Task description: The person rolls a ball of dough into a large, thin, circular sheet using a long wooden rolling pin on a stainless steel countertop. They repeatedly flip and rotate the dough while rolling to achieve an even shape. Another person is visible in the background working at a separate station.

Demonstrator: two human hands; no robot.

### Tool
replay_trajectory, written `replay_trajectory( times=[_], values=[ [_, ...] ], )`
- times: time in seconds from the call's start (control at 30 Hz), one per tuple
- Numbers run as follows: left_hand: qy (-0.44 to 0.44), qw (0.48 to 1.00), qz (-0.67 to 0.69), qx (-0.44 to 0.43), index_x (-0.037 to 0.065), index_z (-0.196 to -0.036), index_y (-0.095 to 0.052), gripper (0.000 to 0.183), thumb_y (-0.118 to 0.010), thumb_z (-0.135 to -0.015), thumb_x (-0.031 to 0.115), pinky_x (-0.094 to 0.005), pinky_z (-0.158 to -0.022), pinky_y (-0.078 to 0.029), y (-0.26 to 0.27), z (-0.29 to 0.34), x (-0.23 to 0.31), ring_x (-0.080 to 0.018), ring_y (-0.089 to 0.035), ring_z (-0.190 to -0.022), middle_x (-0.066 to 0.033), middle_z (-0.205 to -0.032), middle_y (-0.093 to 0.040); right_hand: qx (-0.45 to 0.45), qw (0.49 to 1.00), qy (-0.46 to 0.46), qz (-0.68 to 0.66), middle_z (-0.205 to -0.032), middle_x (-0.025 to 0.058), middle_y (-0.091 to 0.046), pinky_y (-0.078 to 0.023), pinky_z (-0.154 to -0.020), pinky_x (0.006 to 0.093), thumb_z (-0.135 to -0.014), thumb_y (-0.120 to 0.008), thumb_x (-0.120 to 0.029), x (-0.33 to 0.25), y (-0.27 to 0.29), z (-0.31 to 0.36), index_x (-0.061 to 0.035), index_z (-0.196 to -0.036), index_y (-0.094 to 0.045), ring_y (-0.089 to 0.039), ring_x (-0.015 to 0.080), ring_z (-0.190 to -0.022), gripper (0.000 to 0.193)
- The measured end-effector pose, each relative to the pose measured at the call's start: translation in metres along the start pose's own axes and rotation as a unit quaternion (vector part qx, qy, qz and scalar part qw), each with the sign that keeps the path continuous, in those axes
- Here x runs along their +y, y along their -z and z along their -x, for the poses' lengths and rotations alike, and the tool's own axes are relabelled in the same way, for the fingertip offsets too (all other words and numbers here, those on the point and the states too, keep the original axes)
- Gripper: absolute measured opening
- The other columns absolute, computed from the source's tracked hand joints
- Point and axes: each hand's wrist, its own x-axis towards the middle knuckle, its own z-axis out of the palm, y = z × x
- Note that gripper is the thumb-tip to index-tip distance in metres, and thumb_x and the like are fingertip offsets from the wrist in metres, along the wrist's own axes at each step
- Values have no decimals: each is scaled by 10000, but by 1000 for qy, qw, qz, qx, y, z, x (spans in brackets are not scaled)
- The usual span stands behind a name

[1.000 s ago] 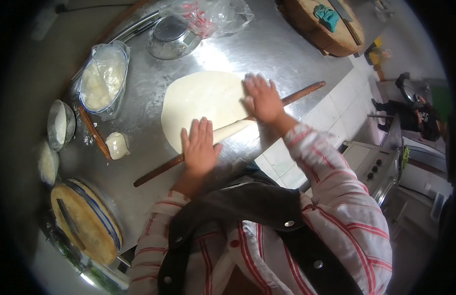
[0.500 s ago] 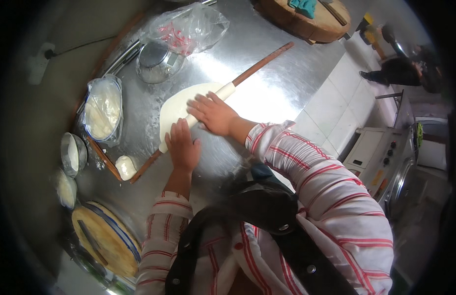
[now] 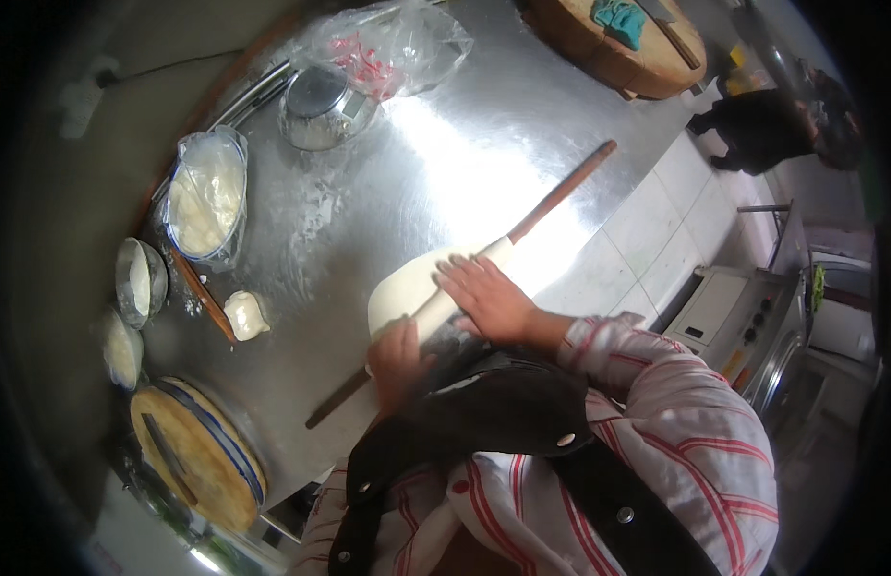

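A long wooden rolling pin (image 3: 566,190) lies diagonally near the table's front edge, with pale dough rolled around its middle. The unrolled rest of the dough sheet (image 3: 397,293) spreads flat on the far side of the pin. My right hand (image 3: 489,298) rests on the dough-wrapped pin with its fingers stretched out flat. Nearer the pin's left end, my left hand (image 3: 397,360) presses on the dough with flat fingers, slightly blurred. Bare wood sticks out past both hands. A small dough lump (image 3: 246,316) sits apart to the left.
On the steel table (image 3: 301,250) stand a plastic-covered dough bowl (image 3: 206,197), a metal bowl (image 3: 141,280), a scale (image 3: 316,93) and a plastic bag (image 3: 378,48). A second wooden stick (image 3: 202,296) lies left. Round chopping boards (image 3: 191,451) stand front left and far right.
Both hands have drawn the rolling pin and dough toward me and to the right, away from the dough lump. More of the tabletop shows beyond the sheet.
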Motion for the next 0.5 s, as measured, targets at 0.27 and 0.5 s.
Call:
replay_trajectory(
  times=[0.27,0.5],
  values=[
    [189,969,-156,43,50,-1478,-366,705,-621,-897,357,-635,-1075,-286,17,-102,-81,-362,-338,-1413,-153,-1524,-380,69,993,-45,88,-1474,159,-451,-222,-1167,512,-950,-495,-422,23,-4,-183,-15,-1399,-470,-371,328,-1392,607],
    [221,967,-121,-32,96,-1479,-375,578,-533,-957,285,-661,-1098,-235,44,-139,-93,-348,-325,-1429,-132,-1528,-388,54,994,-58,78,-1420,162,-510,-253,-1148,516,-913,-539,-419,20,-17,-173,-48,-1338,-545,-437,339,-1342,564]
  ],
)
